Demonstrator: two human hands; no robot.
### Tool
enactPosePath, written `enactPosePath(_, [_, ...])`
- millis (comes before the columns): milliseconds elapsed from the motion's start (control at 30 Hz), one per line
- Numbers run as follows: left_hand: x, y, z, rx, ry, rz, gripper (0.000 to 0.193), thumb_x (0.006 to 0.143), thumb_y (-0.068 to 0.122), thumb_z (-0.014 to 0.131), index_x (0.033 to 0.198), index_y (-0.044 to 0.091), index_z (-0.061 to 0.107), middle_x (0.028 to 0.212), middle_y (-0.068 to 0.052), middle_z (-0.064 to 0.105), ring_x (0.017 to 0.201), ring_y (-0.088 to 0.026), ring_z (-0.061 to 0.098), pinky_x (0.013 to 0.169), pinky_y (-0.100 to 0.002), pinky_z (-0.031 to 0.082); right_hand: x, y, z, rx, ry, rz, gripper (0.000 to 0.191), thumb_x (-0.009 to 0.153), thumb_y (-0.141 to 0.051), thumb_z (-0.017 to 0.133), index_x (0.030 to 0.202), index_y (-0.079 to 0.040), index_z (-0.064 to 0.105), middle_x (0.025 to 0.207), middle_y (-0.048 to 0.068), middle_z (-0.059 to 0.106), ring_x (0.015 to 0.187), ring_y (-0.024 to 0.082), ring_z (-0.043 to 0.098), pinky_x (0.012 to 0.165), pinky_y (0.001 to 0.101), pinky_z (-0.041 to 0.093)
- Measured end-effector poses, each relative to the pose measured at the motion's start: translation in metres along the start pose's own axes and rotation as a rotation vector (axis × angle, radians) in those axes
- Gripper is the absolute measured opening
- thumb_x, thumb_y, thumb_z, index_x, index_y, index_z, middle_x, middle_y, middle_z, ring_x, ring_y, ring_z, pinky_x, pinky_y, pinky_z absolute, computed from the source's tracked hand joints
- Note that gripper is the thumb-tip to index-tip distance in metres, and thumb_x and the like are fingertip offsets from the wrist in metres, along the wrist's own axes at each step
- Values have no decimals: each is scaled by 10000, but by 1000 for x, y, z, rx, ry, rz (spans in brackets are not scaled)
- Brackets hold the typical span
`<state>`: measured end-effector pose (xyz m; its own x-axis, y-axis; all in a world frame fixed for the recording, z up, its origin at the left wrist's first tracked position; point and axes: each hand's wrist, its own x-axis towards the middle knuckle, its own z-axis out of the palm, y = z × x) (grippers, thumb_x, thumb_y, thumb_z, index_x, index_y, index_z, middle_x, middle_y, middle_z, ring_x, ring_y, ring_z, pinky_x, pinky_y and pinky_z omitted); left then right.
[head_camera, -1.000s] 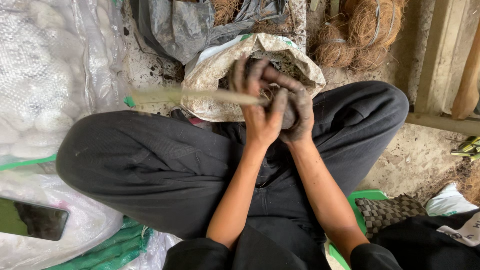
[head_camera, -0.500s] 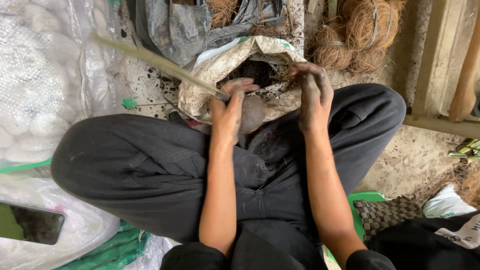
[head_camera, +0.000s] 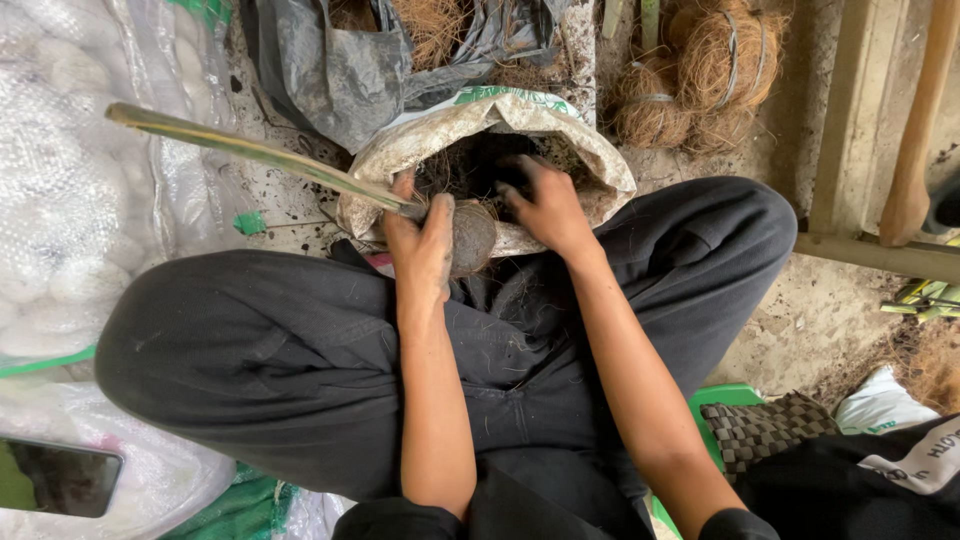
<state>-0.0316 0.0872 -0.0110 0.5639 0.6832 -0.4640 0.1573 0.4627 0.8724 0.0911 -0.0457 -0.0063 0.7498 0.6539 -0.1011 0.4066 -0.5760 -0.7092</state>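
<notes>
Sitting cross-legged on the ground, the person worked over a white sack (head_camera: 590, 150) whose rolled-down mouth lay just past the knees; every place below is given from that sack. The left hand (head_camera: 425, 240) was at the sack's near-left rim, its grip closed around a round, soil-caked ball (head_camera: 472, 238) and the lower end of a long green stem (head_camera: 250, 150). The ball rested against the sack's front edge, and the stem ran from it up and away to the left, slanting over the ground well clear of the sack. The right hand (head_camera: 545, 205) reached into the sack's open mouth, fingers spread and curled down into the dark fibrous soil (head_camera: 470, 165); whether its grip held anything could not be told, since the fingertips were buried. Both hands were smeared with dirt.

Behind the sack slumped a grey plastic bag (head_camera: 340, 75) with brown fibre showing in it. Behind and to the right sat bundles of coconut husk (head_camera: 720, 60). Far to the left lay clear plastic bags of pale lumps (head_camera: 70, 200). To the right stood a wooden frame (head_camera: 850, 150) with a wooden handle (head_camera: 915, 150) leaning on it. Black trousers (head_camera: 250, 360) covered the knees on either side, in front of the sack.
</notes>
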Motion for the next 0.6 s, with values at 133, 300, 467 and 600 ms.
enactPosePath(133, [-2,-7,1,181,-34,-81,748,868,44,673,1543,-72,372,1024,-223,639,600,-99,543,528,-238,469,28,-13,18,-206,-179,246,582,890,-220,777,1392,-44,542,1190,285,657,1094,424,652,982,474,526])
enactPosePath(300, [0,-18,2,241,-66,411,599,988,-47,749,1499,-170,463,1378,-220,614,1172,-135,676,983,-268,575,36,-20,36,-609,-2,-73,666,648,-76,821,1287,-123,640,1257,276,653,1075,435,678,878,573,525])
enactPosePath(467, [-4,-9,2,132,-34,80,610,883,21,696,1443,-95,481,1114,-108,649,822,-67,620,713,-213,539,33,-14,32,-408,-196,72,666,770,41,741,1411,-53,584,1168,280,688,974,432,713,868,472,589])
enactPosePath(600, [-9,3,1,138,-94,-24,469,979,17,683,1445,-31,668,877,-124,563,704,-150,452,607,-264,386,32,-9,23,-31,-65,152,515,843,-141,814,1300,9,627,1098,240,740,984,361,748,917,417,591])
